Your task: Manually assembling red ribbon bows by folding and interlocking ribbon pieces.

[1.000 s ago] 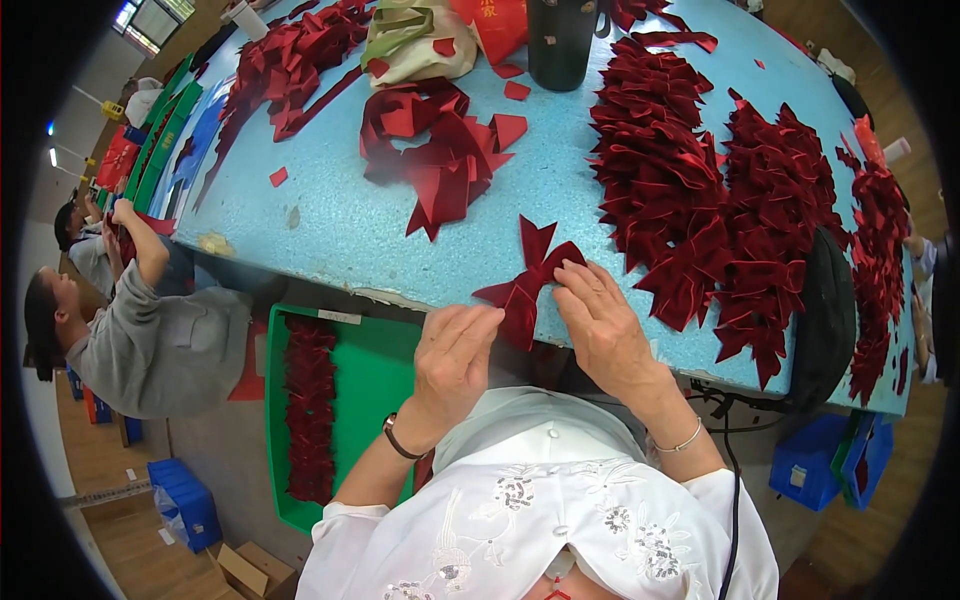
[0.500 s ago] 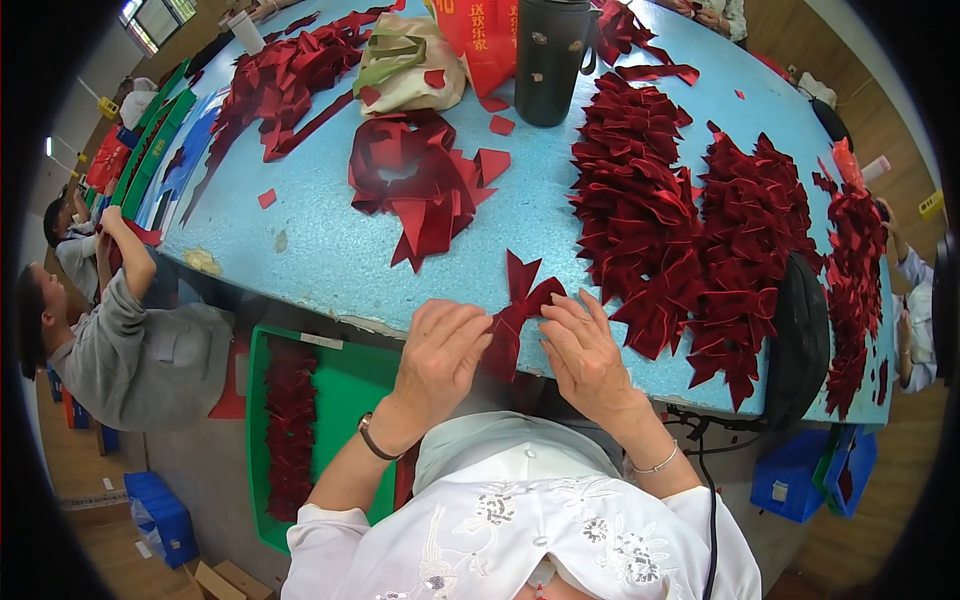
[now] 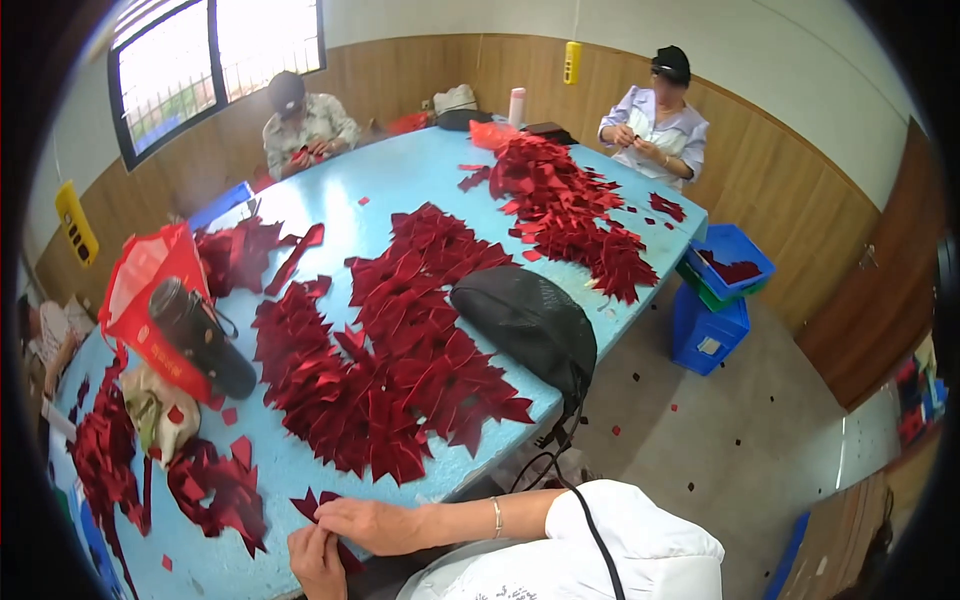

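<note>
A dark red velvet ribbon bow (image 3: 306, 506) is between my two hands at the table's near edge; its pointed ends show past my fingers. My right hand (image 3: 368, 526) pinches it from the right, fingers closed. On the other side my left hand (image 3: 316, 564) is closed against it, partly hiding the bow's middle. Beyond my hands lie rows of finished bows (image 3: 345, 410), stacked closely on the blue table (image 3: 225, 535). To the left of the rows sits a loose coil of red ribbon (image 3: 215, 490).
A black bag-like thing (image 3: 530, 325) lies at the table's right edge, a black cord hanging near it. A dark flask (image 3: 205, 340) stands by a red bag (image 3: 150, 285). Another bow heap (image 3: 570, 210) lies farther off. Two people sit across. Blue bins (image 3: 710, 325) stand on the floor.
The view has swung to the right, so my hands now appear at the lower left. My hands have come closer together on the bow, which both still hold.
</note>
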### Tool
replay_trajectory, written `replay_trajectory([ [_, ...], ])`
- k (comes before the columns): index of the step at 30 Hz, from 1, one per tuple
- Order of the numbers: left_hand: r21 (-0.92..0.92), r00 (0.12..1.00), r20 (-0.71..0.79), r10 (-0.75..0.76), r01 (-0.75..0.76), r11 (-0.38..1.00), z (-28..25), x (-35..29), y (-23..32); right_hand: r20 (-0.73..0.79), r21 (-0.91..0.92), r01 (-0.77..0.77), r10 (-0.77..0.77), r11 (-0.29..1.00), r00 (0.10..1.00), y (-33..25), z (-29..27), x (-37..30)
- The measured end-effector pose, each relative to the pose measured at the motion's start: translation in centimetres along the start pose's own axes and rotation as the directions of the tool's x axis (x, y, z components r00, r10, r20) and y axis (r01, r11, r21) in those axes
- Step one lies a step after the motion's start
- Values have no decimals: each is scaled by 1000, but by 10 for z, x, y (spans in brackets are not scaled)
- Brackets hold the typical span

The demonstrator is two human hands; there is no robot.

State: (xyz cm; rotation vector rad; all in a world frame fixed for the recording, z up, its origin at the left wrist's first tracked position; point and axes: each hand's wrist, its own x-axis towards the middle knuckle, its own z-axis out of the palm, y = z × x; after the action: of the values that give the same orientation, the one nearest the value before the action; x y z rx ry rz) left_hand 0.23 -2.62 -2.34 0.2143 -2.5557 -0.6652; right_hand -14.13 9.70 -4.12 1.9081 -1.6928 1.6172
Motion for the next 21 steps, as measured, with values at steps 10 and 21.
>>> replay_trajectory([
  [10, 65, 996, -12, 86, -85, 994, 2, 1, -4, 166, -165, -74, 102, 984, 981, 14, 30, -1],
  [21, 43, 998, -20, 53, -53, 998, 4, -2, -8, 147, -388, 72, -15, 919, 989, 13, 32, -12],
])
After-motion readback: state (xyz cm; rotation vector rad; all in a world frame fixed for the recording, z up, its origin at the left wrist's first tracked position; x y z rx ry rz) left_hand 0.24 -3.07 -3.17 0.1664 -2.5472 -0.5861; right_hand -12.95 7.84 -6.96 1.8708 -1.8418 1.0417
